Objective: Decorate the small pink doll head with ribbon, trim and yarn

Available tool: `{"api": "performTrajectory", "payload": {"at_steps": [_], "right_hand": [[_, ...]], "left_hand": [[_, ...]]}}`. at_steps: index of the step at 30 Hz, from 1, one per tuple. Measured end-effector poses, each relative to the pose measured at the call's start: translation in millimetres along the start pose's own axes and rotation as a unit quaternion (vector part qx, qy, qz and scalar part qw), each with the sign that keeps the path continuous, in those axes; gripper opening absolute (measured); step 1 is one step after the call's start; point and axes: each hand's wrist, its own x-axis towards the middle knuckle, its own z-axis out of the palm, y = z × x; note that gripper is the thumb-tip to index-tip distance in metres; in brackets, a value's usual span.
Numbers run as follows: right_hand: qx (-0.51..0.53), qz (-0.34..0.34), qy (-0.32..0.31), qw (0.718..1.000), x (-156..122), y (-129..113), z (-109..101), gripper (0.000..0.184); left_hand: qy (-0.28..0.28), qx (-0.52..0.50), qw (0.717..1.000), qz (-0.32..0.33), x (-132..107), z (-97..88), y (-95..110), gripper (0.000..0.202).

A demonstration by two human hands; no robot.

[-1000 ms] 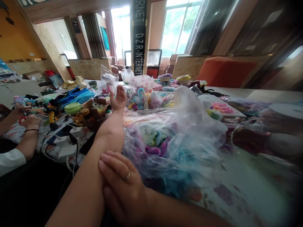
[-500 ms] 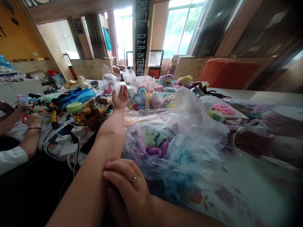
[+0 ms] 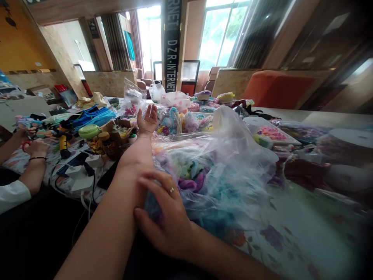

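My left hand [image 3: 147, 119] is stretched out over the table with its palm up and fingers apart, holding nothing. My right hand [image 3: 167, 214], with a ring on one finger, rests its fingertips on the inner side of my left forearm. Its thumb stands apart from the bent fingers, and nothing is in its grasp. Just right of my left arm lies a large clear plastic bag [image 3: 236, 155] with purple, green and blue soft material inside. Beyond my left hand are small colourful craft pieces [image 3: 190, 122].
On the left lie a green-lidded jar [image 3: 89, 134], a brown bottle [image 3: 109, 146], white power adapters [image 3: 79, 177], cables and a yellow-black tool [image 3: 63, 144]. A co-worker's hand [image 3: 37, 147] holds red-handled scissors [image 3: 26, 145]. A tray of pink pieces [image 3: 272, 134] sits at right.
My right hand has shifted up along my left forearm, and its thumb has moved away from its fingers. My left hand stays palm up. The view has shifted slightly.
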Motion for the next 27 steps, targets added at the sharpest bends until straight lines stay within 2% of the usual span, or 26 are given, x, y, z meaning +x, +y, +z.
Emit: {"api": "performTrajectory", "payload": {"at_steps": [3,8,13,18,20,23,27], "right_hand": [[-0.005,-0.009,-0.013,1.000,0.5,-1.6,0.7,0.047],[0.031,-0.042,-0.004,0.999,-0.3,-5.8,0.9,0.031],[-0.048,0.007,0.006,0.999,5.5,2.6,2.6,0.036],[0.014,-0.054,0.000,0.998,-3.5,-5.5,7.4,0.027],[0.010,-0.038,-0.005,0.999,-3.4,-4.0,5.3,0.027],[-0.028,0.023,0.006,0.999,1.8,1.9,1.9,0.035],[-0.004,0.005,-0.013,1.000,1.0,-2.3,3.8,0.035]], "left_hand": [[0.015,-0.012,1.000,-0.001,-1.8,-1.2,-0.9,0.036],[0.013,-0.061,0.998,-0.022,-2.1,-5.4,-2.6,0.041],[0.014,-0.100,0.993,-0.062,-1.1,-11.3,-6.6,0.047],[0.025,-0.120,0.990,-0.074,0.3,-17.3,-3.7,0.043],[0.028,-0.121,0.990,-0.071,0.7,-18.6,-2.4,0.042],[0.027,-0.107,0.991,-0.070,0.9,-18.8,-2.6,0.039],[0.013,-0.071,0.995,-0.062,1.5,-20.5,-3.9,0.040]]}}
